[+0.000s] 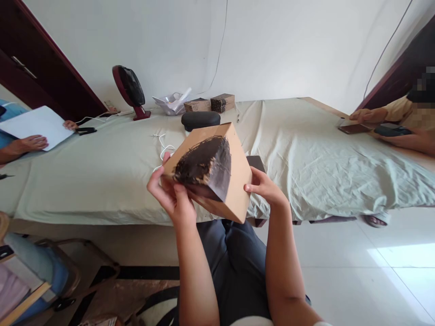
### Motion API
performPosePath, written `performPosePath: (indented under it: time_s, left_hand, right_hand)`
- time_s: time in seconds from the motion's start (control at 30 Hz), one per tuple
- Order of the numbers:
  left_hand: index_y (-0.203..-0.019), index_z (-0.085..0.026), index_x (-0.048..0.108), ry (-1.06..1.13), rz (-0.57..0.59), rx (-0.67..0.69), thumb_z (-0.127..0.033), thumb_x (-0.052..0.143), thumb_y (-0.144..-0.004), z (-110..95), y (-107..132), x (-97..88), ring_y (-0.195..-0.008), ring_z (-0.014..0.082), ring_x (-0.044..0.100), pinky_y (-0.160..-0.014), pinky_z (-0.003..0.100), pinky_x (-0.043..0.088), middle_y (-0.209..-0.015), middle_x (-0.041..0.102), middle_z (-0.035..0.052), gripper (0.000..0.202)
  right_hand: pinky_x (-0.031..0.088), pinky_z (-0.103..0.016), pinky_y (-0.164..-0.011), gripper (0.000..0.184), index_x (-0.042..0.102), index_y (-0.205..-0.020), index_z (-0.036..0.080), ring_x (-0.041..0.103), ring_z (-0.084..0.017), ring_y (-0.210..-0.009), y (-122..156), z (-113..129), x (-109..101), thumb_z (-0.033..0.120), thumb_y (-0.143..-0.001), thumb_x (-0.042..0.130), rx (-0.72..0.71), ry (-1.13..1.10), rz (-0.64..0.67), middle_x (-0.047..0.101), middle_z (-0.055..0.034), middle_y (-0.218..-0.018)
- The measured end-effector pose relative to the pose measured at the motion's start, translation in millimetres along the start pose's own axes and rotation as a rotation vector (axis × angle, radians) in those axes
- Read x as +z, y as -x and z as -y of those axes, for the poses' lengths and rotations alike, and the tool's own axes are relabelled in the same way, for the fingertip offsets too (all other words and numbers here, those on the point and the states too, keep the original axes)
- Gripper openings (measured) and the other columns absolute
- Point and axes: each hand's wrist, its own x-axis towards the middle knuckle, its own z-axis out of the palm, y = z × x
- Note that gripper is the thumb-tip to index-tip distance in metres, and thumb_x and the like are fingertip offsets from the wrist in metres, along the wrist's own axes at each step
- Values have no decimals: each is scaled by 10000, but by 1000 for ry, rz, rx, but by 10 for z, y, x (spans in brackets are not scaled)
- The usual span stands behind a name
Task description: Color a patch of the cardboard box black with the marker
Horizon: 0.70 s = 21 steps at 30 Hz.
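Observation:
Both my hands hold a brown cardboard box [240, 181] tilted above the front edge of the cloth-covered table. A dark, scribbled and partly torn patch [204, 167] covers one corner of it. My left hand [173, 194] grips the box's left end, thumb on the near side and fingers around the far edge. On the right side, my right hand [265, 185] presses its thumb and fingers against the cardboard. Behind the box lies a black zip case [200, 119]. A dark flat object [256, 163] shows partly behind my right hand; its kind is hidden.
A fan [131, 90], a plastic bag [173, 103] and two small boxes [222, 102] stand along the wall. A white cable [165, 147] lies left of the box. At the left a person holds a white sheet [41, 127]; another person's hands [404, 136] rest at the right.

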Motion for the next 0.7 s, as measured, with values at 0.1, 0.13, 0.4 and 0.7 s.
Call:
performPosePath:
  time_s: [0.1, 0.13, 0.4, 0.7]
  left_hand:
    - [-1455, -256, 550, -182, -87, -108, -612, 560, -1053, 37, -4, -15, -1559, 274, 475, -1341, 445, 330, -1609, 540, 118, 537]
    - [-1497, -254, 519, -177, -52, -159, -670, 557, -1031, 65, -3, -42, -1558, 285, 471, -1339, 448, 332, -1625, 514, 127, 627]
    - [-1575, -342, 310, -48, 157, -458, -513, 767, -893, 314, 48, -263, -1464, 337, 561, -1220, 515, 502, -1639, 465, 127, 839]
    - [-1578, -332, 362, 27, 188, -462, -501, 771, -838, 267, 23, -234, -1514, 382, 521, -1281, 600, 434, -1612, 517, 108, 863]
  right_hand:
    - [614, -458, -981, 801, 706, -1381, 201, 696, -373, -1237, 21, 106, 45, 705, -783, 876, 48, 109, 31, 749, -117, -1315]
    - [616, -458, -968, 779, 707, -1392, 214, 700, -370, -1227, 38, 151, 62, 694, -800, 869, 57, 152, 24, 755, -107, -1304]
    - [633, -435, -837, 640, 738, -1413, 305, 742, -325, -1052, 278, 479, 61, 669, -891, 803, 52, 358, 33, 779, -85, -1224]
    - [634, -468, -992, 781, 589, -1578, 290, 709, -360, -1243, 184, 321, 42, 701, -929, 733, 7, 75, 168, 716, -105, -1403]
